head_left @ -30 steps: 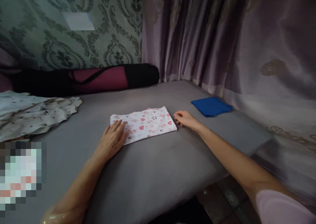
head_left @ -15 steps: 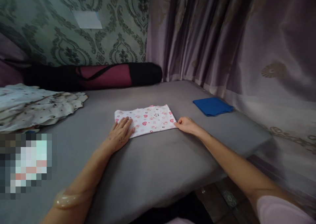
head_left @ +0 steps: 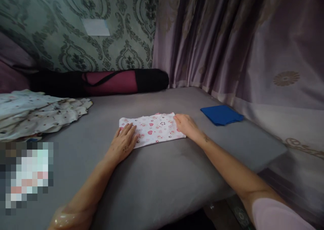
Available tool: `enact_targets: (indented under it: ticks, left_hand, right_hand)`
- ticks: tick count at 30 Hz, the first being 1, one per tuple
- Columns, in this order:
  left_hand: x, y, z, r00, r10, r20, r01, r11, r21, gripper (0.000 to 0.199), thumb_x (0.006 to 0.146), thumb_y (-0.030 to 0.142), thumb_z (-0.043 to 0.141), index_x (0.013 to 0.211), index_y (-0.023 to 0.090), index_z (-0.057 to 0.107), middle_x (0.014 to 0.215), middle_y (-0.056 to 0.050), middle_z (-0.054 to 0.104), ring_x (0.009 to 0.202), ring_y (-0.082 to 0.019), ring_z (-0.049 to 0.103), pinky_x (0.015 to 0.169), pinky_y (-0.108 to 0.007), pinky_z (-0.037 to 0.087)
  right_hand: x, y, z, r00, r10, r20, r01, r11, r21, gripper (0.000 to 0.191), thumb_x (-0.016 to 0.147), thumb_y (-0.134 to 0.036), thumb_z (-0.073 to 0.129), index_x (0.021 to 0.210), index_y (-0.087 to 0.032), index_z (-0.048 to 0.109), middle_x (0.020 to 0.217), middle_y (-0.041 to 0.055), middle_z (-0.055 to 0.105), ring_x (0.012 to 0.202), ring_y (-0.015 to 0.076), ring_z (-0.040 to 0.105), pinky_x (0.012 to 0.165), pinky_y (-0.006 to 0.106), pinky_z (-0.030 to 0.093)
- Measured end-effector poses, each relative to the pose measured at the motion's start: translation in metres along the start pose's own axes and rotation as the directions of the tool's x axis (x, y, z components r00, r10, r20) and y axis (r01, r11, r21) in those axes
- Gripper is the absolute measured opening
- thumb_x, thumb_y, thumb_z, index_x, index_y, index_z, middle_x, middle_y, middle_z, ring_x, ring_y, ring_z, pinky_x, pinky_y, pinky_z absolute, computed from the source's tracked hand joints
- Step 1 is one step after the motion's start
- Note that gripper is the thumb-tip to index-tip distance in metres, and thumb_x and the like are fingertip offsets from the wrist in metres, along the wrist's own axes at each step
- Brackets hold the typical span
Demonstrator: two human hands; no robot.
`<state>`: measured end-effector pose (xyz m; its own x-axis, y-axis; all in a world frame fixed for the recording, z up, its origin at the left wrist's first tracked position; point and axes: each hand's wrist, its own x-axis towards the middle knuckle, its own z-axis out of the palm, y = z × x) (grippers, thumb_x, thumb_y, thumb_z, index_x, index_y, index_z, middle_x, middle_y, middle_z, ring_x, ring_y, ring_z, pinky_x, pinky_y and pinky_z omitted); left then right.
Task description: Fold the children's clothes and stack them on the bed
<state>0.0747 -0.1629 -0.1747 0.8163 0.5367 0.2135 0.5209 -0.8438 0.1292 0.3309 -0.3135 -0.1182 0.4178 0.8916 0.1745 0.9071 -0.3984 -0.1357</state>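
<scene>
A folded white cloth [head_left: 157,128] printed with pink hearts and small flowers lies flat on the grey bed surface [head_left: 162,169]. On its left end rests my left hand [head_left: 123,143], palm down with the fingers stretched out. My right hand [head_left: 187,126] is at the cloth's right end, its fingers closed at the far right corner and covering part of that edge. What exactly the fingertips pinch there is partly hidden by the hand.
A folded blue cloth [head_left: 221,115] lies to the right. Crumpled spotted fabric [head_left: 63,113] is heaped at the left. A long black and maroon bag [head_left: 111,82] lies along the patterned wall. Purple curtains [head_left: 227,54] hang beside the bed's right edge.
My right hand has moved from the near right corner of the cloth to the far right corner. My left hand stays flat on the left end. The view has tilted slightly.
</scene>
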Motion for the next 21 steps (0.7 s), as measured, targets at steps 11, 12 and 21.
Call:
enact_targets:
  ticks: [11,12,21]
  left_hand:
    - [-0.001,0.001,0.006,0.982,-0.089,0.169,0.081,0.995,0.054,0.064,0.097,0.052,0.022,0.15,0.016,0.027,0.157,-0.011,0.021,0.144,-0.027,0.018,0.115,-0.05,0.02]
    - [-0.001,0.001,0.005,0.98,-0.091,0.177,0.083,0.995,0.05,0.065,0.097,0.053,0.022,0.15,0.017,0.026,0.157,-0.011,0.02,0.145,-0.028,0.017,0.115,-0.051,0.019]
    - [0.0,0.001,0.004,0.979,-0.099,0.181,0.093,0.995,0.041,0.065,0.096,0.052,0.023,0.15,0.015,0.026,0.157,-0.012,0.018,0.145,-0.027,0.014,0.115,-0.051,0.017]
  right_hand:
    - [0.029,-0.013,0.06,0.938,-0.317,0.138,0.315,0.948,0.034,0.059,0.098,-0.047,0.023,0.148,-0.017,0.031,0.156,0.0076,0.025,0.144,0.029,0.018,0.115,0.056,0.009]
    - [0.029,-0.011,0.061,0.939,-0.316,0.134,0.313,0.949,0.042,0.06,0.098,-0.047,0.022,0.149,-0.018,0.031,0.156,0.0066,0.024,0.144,0.0286,0.018,0.115,0.055,0.01]
    - [0.035,0.003,0.051,0.969,-0.233,0.083,0.216,0.961,0.175,0.064,0.098,-0.046,0.011,0.148,-0.012,0.031,0.155,0.0113,0.025,0.144,0.0216,0.017,0.117,0.046,0.008]
